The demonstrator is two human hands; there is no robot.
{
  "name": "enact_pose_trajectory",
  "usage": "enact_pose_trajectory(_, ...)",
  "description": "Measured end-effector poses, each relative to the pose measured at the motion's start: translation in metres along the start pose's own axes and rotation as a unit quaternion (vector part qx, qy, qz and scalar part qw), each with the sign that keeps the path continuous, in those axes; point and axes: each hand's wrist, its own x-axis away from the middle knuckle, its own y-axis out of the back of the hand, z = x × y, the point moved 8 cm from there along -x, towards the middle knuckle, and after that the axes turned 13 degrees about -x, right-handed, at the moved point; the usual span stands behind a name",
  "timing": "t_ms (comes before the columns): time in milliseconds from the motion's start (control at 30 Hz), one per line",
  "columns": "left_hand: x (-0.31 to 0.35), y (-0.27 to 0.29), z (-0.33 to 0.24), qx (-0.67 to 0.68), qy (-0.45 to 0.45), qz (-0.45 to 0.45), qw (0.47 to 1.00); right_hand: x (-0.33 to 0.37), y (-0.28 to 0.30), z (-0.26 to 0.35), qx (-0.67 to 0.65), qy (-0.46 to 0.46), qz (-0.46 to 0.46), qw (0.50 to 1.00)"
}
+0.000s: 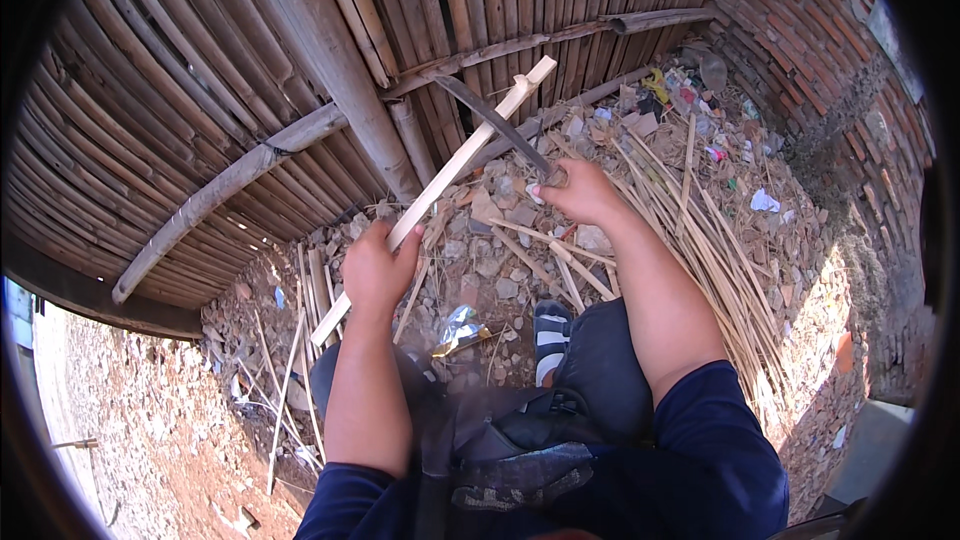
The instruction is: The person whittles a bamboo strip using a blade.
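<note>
My left hand (377, 268) is closed round a pale, squared wooden stick (455, 165), below its middle. The stick slants up to the right, and a small raised shaving or chip shows near its upper end. In my right hand (580, 190) is a dark, long-bladed machete (497, 123), gripped at its near end; the fingers cover the handle. Its blade points up and left and crosses the stick in the picture. Whether the blade touches the wood I cannot tell.
Ahead stands a bamboo slat wall (240, 90) with a thick post. A brick wall (800, 35) rises at the right. Rubble and litter cover the ground, with a bundle of thin split sticks (715, 260) on the right and loose sticks (285, 400) at left. A foil wrapper (460, 330) lies between my knees.
</note>
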Motion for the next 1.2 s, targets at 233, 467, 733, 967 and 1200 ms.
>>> enact_pose_trajectory(233, -0.001, 0.002, 0.001, 0.005, 0.013, 0.014, 1.000, 0.013, 0.002, 0.025, 0.042, 0.046, 0.008, 0.998)
enact_pose_trajectory(467, 0.002, 0.004, -0.005, 0.026, 0.008, 0.040, 0.999, 0.005, 0.027, 0.001, 0.041, 0.041, -0.046, 0.997)
enact_pose_trajectory(733, 0.000, 0.003, 0.001, 0.017, 0.020, 0.042, 0.999, 0.025, -0.005, 0.044, 0.091, 0.039, 0.025, 0.995)
enact_pose_trajectory(967, 0.002, 0.002, -0.001, 0.035, 0.015, 0.045, 0.998, 0.009, 0.014, 0.015, 0.054, 0.034, -0.041, 0.997)
enact_pose_trajectory(1200, 0.001, 0.003, -0.001, 0.029, 0.023, 0.051, 0.998, 0.022, -0.006, 0.040, 0.042, 0.046, 0.019, 0.998)
